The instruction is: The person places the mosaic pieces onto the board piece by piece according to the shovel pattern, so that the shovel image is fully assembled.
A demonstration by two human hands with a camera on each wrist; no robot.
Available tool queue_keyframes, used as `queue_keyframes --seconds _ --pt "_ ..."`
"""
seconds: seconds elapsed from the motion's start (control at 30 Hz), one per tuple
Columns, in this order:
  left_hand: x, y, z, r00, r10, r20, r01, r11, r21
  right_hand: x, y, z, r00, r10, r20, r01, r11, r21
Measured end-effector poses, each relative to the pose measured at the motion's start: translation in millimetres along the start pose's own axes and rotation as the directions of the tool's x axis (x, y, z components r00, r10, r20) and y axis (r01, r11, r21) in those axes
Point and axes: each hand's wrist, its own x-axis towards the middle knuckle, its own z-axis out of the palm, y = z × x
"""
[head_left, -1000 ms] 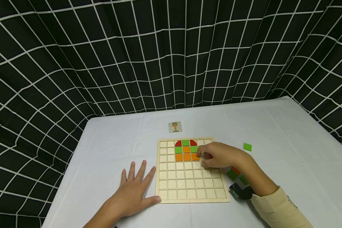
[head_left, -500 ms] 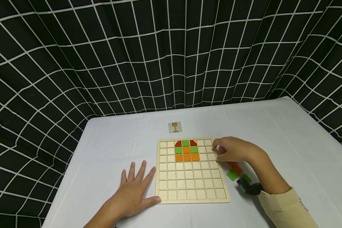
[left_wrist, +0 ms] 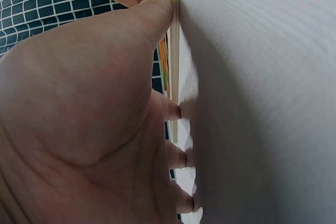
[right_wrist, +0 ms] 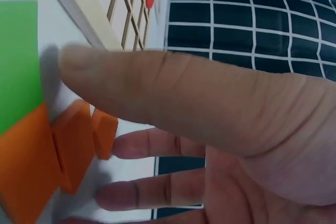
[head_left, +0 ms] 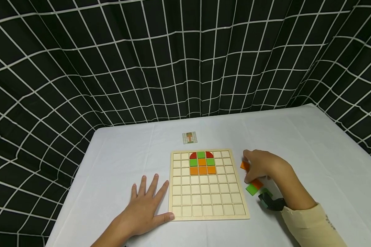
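Observation:
My left hand (head_left: pixel 143 211) lies with fingers spread on the white cloth, its thumb touching the lower left corner of a wooden grid board (head_left: pixel 208 199). Toward the board's top sit red quarter-round tiles (head_left: pixel 193 156), green square tiles (head_left: pixel 201 155) and orange square tiles (head_left: pixel 202 170) in three rows. Off the board's right edge, my right hand (head_left: pixel 262 164) is over loose tiles, thumb and fingers apart. In the right wrist view a fingertip meets or nearly meets an orange tile (right_wrist: pixel 105 134); another orange tile (right_wrist: pixel 73 145) lies beside it, under the thumb's side.
A loose green tile (head_left: pixel 251 189) lies against an orange tile (head_left: pixel 257 184) right of the board. Another green tile (head_left: pixel 267 192) is partly behind a dark wrist device (head_left: pixel 272 203). Behind the board lies a small patterned grid card (head_left: pixel 190 137). A black gridded curtain (head_left: pixel 185 68) surrounds the table.
My right hand has left the orange tile at the right end of the third row and moved right to the loose tiles. My left hand stays still.

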Motion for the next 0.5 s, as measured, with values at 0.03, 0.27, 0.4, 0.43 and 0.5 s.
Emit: queue_keyframes --seconds 0.03,0.27,0.4,0.43,0.5 --pt "0.1 0.2 -0.3 1.000 0.000 0.001 0.000 1.000 0.000 -0.8 0.1 0.5 1.000 0.002 0.003 -0.002 1.000 0.007" --pt "0.4 0.7 -2.0 1.000 -0.001 0.009 0.001 1.000 0.008 -6.9 1.2 3.0 0.998 0.051 0.042 -0.052 0.998 0.036" --pt "0.2 -0.1 -1.5 1.000 -0.003 0.011 0.003 1.000 0.006 -5.8 -0.2 6.2 0.998 0.026 0.057 -0.029 0.998 0.053" --pt "0.1 -0.2 -1.3 1.000 -0.004 0.011 0.004 1.000 0.005 -5.2 -1.0 6.6 0.998 0.020 0.063 -0.023 0.999 0.048" --pt "-0.2 -0.6 -0.9 1.000 -0.006 0.012 0.006 1.000 -0.001 -4.4 -2.7 7.0 0.997 0.004 0.074 -0.007 0.999 0.045"
